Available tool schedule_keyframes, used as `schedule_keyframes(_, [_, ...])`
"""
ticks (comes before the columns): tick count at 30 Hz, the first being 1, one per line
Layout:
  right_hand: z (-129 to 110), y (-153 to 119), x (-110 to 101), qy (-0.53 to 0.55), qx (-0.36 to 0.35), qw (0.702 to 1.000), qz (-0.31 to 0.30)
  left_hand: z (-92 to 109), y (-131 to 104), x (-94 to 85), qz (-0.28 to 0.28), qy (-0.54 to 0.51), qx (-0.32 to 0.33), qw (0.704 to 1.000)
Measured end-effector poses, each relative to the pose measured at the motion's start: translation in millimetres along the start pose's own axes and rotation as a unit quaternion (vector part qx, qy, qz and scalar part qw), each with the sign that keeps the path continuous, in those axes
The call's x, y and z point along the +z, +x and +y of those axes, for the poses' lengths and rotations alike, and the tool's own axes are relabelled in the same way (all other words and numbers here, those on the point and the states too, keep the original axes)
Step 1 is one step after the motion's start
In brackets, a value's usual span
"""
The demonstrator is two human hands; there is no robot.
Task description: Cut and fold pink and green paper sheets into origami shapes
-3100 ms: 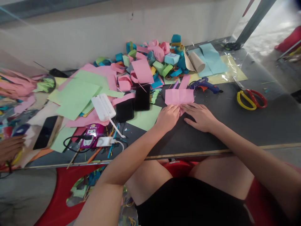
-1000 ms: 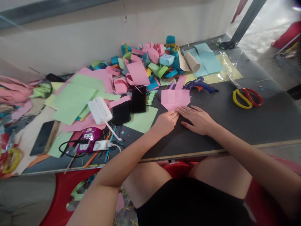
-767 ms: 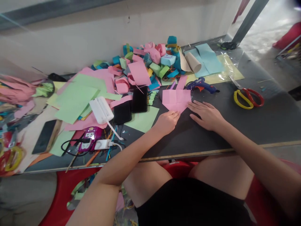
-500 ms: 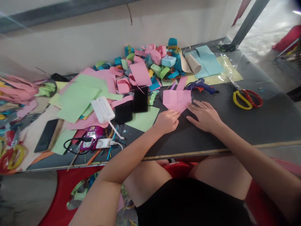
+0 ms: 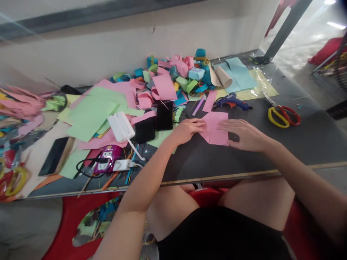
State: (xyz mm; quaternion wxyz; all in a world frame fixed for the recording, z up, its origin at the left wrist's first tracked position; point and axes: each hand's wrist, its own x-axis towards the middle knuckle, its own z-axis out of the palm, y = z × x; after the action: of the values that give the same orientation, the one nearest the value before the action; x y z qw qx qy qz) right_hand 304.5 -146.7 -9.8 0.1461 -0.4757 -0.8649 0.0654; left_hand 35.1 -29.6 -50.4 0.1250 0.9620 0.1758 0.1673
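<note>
A creased sheet of pink paper (image 5: 219, 126) lies on the dark tabletop in front of me, its pointed end to the left and its square end to the right. My left hand (image 5: 188, 130) grips the pointed end, fingers together and bent; what lies under the fingertips is hidden. Over the right edge of the sheet rests my right hand (image 5: 245, 134), with its fingers stretched out and its thumb apart. Beyond the paper are a purple stick (image 5: 198, 106), a pink paper strip (image 5: 209, 101) and a blue glue gun (image 5: 234, 101).
Scissors (image 5: 284, 116) with red and yellow handles lie at the right. Folded paper pieces (image 5: 181, 68) are heaped by the wall. To the left are green sheets (image 5: 93, 112), phones (image 5: 164, 116), a white power bank (image 5: 120, 126) and a purple power socket (image 5: 108, 158) with cables.
The pink paper has turned, so its point, which faced me, now faces left. My left hand has moved up to that point, and my right hand has shifted right and slightly down.
</note>
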Motion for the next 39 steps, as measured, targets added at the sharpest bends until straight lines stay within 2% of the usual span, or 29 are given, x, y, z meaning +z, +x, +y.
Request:
schedule_keyframes(3, [12.6, -3.2, 3.0, 0.028, -0.024, 0.999, -0.026, 1.5, -1.5, -3.1, 0.004, 0.003, -0.024, 1.0])
schedule_keyframes(8, [-2.6, -7.4, 18.5, -0.018, -0.019, 1.0, 0.008, 15.1, -1.6, 0.6, 0.053, 0.036, -0.082, 0.995])
schedule_keyframes(11, [-9.4, -8.5, 23.6, -0.055, -0.015, 0.998, 0.023, 18.6, -0.6, 2.3, 0.064, 0.053, -0.102, 0.991])
schedule_keyframes(19, [-10.6, -8.9, 22.7, -0.067, -0.004, 0.997, 0.022, 18.6, 0.4, 3.1, 0.038, 0.037, -0.129, 0.99])
schedule_keyframes(25, [-7.8, -6.6, 18.4, -0.105, -0.063, 0.992, 0.025, 12.3, -0.9, 7.8, 0.046, 0.033, -0.129, 0.99])
schedule_keyframes(31, [-4.2, 5.0, 13.3, -0.109, -0.084, 0.99, 0.034, 6.2, -1.4, 14.1, 0.057, 0.045, -0.138, 0.988])
schedule_keyframes(35, [-2.1, 15.1, 17.5, -0.074, -0.104, 0.991, 0.041, 4.5, -3.2, 11.3, 0.045, 0.042, -0.132, 0.989])
schedule_keyframes(39, [6.2, 21.2, 21.9, 0.055, -0.063, 0.996, 0.031, 3.0, -5.4, 8.0, 0.02, 0.037, -0.144, 0.989])
